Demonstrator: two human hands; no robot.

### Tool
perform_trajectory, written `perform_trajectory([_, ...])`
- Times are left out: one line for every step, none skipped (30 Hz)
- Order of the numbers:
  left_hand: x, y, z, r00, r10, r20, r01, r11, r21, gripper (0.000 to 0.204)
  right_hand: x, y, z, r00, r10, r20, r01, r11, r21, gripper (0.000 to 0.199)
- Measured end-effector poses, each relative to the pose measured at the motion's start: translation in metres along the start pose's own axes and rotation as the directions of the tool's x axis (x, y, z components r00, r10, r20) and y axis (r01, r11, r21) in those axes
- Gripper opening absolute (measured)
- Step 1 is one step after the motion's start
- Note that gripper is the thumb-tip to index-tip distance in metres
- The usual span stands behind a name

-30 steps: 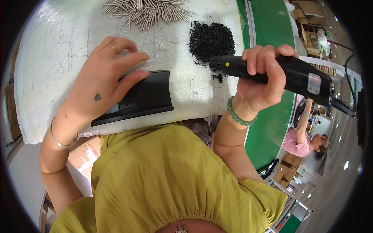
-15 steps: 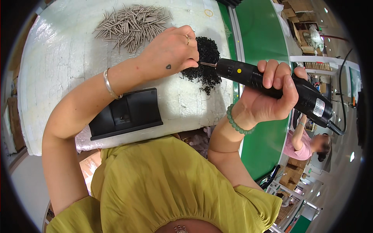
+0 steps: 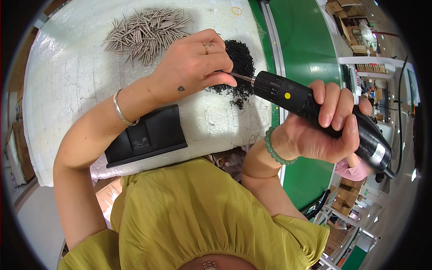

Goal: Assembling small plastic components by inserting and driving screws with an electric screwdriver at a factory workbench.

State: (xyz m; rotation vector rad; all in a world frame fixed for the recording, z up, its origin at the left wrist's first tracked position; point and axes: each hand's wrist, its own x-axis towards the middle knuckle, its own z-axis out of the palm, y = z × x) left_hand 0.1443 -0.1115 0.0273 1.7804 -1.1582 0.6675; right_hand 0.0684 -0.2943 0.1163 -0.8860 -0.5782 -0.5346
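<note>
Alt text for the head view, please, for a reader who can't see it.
The right hand grips a black electric screwdriver while the left hand pinches at its bit tip above a pile of black screws. A black plastic part and silver pins lie on the white table.

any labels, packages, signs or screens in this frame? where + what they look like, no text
Round yellow sticker: on the black electric screwdriver in the right hand, near its front end.
Pale rectangular label: on the screwdriver's rear end, past the fingers.
Cardboard boxes: brown, stacked at the top right beyond the green conveyor belt.
More brown boxes: lower right, on the floor.
No screens or signs seen.
</note>
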Motion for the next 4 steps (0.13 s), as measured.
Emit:
perform_trajectory([-0.0007,0.0011,-0.0012,1.0,-0.005,-0.007,0.005,1.0,-0.004,0.028,0.0011,-0.0011,-0.001,0.998,0.01,0.063,-0.01,1.0,-0.006,0.04])
perform_trajectory([-0.0016,0.0024,-0.0022,1.0,-0.006,-0.007,0.006,1.0,-0.003,0.028,0.0003,-0.0017,-0.0003,0.998,0.011,0.064,-0.011,1.0,-0.005,0.04])
perform_trajectory([-0.0026,0.0036,-0.0031,1.0,-0.019,0.007,0.02,1.0,-0.009,0.028,-0.0008,-0.0039,0.0023,0.998,0.027,0.065,-0.022,0.997,-0.08,0.034])
perform_trajectory([-0.0036,0.0049,-0.0044,0.999,-0.033,0.022,0.033,0.999,-0.013,0.027,-0.0013,-0.0067,0.0085,0.997,0.043,0.064,-0.033,0.988,-0.153,0.027])
